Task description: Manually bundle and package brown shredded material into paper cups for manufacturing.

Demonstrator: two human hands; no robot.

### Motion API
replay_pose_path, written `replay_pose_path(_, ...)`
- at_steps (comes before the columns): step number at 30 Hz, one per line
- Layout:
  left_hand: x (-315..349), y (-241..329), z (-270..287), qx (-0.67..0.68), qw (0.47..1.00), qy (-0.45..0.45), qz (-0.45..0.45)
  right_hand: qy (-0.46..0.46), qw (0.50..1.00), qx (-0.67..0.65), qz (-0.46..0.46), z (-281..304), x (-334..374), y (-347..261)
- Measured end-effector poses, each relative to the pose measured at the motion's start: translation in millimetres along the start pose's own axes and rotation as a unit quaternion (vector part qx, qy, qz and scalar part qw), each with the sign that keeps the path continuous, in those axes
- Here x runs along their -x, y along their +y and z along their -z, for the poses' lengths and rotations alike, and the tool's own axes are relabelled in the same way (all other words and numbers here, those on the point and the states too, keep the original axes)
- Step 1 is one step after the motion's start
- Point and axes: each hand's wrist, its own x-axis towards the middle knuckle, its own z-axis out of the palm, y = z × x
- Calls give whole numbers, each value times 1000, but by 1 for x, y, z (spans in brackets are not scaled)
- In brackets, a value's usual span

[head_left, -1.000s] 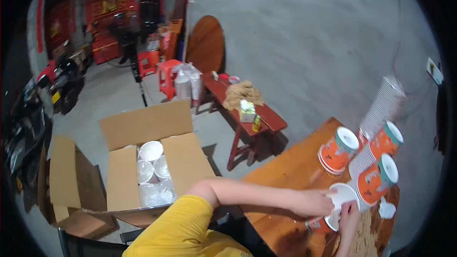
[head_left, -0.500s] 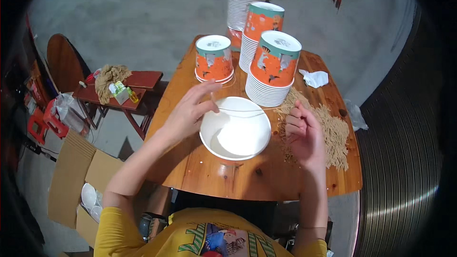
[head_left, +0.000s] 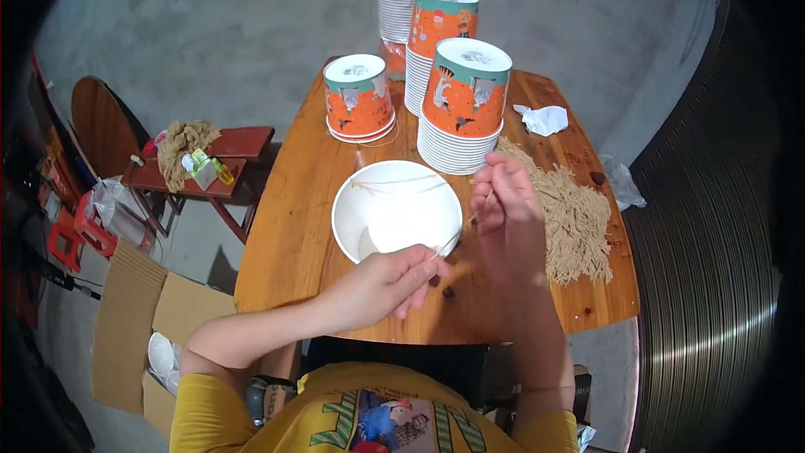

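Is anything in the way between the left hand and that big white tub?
Nothing visible is. The left hand overlaps the near edge of the white tub in this view. The front orange stack stands behind the tub, toward the right, not between them.

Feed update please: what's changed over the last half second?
The left hand, still pinching a thin strand, swung from the white tub's left rim toward the person and rightward, to its near side. The strand now slants toward the right hand, which barely shifted; its grip is unclear. No release is visible. The upside-down orange tubs, tan string pile and crumpled white paper stayed put.
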Motion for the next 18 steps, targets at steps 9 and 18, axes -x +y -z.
replay_pose_path(9,-8,-4,15,-462,843,173,-215,-136,718,601,324,29,8,5)
replay_pose_path(18,-25,4,12,-373,879,201,-220,-153,835,526,56,22,15,10)
